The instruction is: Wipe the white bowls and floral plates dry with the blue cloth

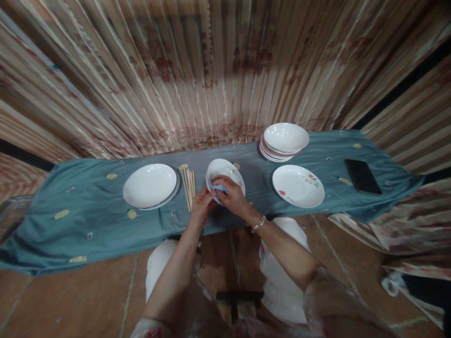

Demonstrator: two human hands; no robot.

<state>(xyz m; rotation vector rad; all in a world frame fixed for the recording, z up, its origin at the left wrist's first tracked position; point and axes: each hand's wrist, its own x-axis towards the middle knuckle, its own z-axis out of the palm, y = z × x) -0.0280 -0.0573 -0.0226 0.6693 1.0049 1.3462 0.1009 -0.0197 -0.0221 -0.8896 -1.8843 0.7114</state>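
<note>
A white plate [225, 167] with a small floral pattern is held over the middle of the table, slightly tilted. My left hand [202, 204] grips its near left rim, the thumb on the rim and the other fingers partly hidden. Against the plate's inner face my right hand [233, 195] presses a bunched light-blue cloth [221, 188], its fingers closed over it. Just left of the plate lie several wooden chopsticks [190, 185]. To the right a white plate with red flowers [298, 186] lies flat on the tablecloth.
A stack of white plates [150, 186] is at the left. Several bowls [286, 138] are stacked at the back right. A black phone [362, 176] lies near the right end of the teal tablecloth [105, 225]. Pleated curtains [225, 84] hang behind the table.
</note>
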